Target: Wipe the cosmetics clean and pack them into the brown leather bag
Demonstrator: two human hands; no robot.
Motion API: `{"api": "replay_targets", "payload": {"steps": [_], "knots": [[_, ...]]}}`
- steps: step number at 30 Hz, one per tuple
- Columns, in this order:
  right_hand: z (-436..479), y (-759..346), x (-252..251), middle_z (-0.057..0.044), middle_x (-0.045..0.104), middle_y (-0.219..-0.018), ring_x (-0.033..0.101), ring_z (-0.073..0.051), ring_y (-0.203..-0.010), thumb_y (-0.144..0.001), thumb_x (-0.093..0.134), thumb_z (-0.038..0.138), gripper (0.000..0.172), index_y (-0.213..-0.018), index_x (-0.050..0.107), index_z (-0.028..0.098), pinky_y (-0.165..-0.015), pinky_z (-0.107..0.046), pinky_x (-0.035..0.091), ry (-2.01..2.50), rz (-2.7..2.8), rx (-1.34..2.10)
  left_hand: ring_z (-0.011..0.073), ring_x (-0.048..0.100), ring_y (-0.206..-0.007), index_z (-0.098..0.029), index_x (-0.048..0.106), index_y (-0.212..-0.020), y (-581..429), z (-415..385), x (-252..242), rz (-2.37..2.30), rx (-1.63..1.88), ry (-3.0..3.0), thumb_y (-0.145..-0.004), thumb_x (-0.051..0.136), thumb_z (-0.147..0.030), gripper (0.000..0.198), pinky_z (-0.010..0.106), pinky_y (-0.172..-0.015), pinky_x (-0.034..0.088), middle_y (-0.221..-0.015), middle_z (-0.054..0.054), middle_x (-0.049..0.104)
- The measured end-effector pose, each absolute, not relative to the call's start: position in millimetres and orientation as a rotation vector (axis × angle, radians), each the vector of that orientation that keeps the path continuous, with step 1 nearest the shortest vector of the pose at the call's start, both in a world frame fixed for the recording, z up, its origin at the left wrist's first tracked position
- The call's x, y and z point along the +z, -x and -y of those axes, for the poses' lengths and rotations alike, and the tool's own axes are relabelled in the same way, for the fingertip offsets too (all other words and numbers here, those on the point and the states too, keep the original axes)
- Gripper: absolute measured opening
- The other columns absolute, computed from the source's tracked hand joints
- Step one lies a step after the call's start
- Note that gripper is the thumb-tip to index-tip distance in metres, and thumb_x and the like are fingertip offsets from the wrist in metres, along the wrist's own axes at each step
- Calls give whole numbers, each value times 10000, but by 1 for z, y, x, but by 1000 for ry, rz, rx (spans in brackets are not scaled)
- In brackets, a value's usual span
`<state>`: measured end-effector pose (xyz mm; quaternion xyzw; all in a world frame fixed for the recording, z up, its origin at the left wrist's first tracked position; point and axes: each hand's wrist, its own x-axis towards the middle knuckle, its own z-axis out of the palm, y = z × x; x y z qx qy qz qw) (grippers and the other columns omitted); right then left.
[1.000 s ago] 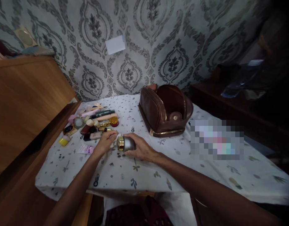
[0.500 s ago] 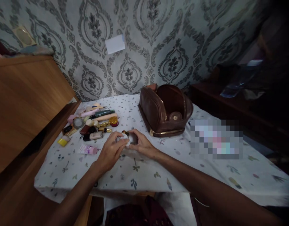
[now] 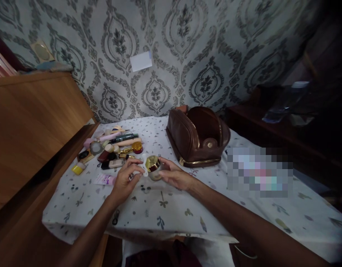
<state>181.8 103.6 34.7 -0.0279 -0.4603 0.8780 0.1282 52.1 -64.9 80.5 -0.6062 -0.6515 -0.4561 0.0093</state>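
A small frosted jar with a gold lid (image 3: 153, 167) stands upright on the patterned tablecloth (image 3: 171, 207). My right hand (image 3: 175, 176) grips its right side with curled fingers. My left hand (image 3: 126, 180) is closed on a small white wipe or pad (image 3: 144, 170) and presses it against the jar's left side. A brown leather toiletry bag (image 3: 198, 136) stands unzipped behind the jar, to the right.
Several cosmetics lie in a cluster at the table's back left: tubes, brushes, compacts (image 3: 112, 146), a pink tube (image 3: 104, 179) and a yellow item (image 3: 77, 169). A wooden cabinet (image 3: 34, 122) borders the left. Dark furniture (image 3: 285, 126) stands at the right.
The jar lay on its side in my right hand a second ago; it now stands upright with its gold lid up. My left hand stays at its left side with the white pad.
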Motion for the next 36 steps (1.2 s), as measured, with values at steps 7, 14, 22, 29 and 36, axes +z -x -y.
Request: {"api": "replay_targets", "payload": {"steps": [7,14,22,29,36], "knots": [[-104,-187,37,-52,675,-1123,654,-198,-1003,-537,899,220,610,-1089,637,224,-891,-343,511,40,1373,2625,197,584,-972,-209,580,-852,-48,66,77,2235,-1584,1727,-833,524,-171,70,289,-840,433,-984,36,631],[-105,-183,40,-26,666,-1034,616,-180,-965,-543,894,260,576,-1042,616,193,-814,-290,501,35,1643,2405,184,596,-871,-209,583,-897,-52,65,86,2282,-1436,1754,-865,460,-189,128,286,-805,446,-906,21,648],[-109,-178,36,-7,645,-1079,571,-201,-1066,-539,884,241,650,-1120,594,208,-994,-351,417,91,1865,2040,209,596,-1059,-219,590,-932,-77,54,98,2037,-1266,2089,-930,397,-137,210,343,-912,457,-1021,68,670],[-104,-179,43,-3,651,-1008,615,-181,-954,-571,874,263,552,-1051,604,223,-884,-338,484,114,1443,2379,195,609,-985,-213,596,-993,-71,45,90,2143,-1357,1815,-928,463,-192,149,305,-845,465,-1020,51,674],[-107,-179,42,-8,658,-926,609,-186,-887,-578,873,285,455,-953,623,223,-855,-353,467,170,1348,2388,185,614,-888,-220,604,-1010,-68,30,81,2291,-1460,1671,-914,489,-253,154,271,-748,463,-993,28,680]]}}
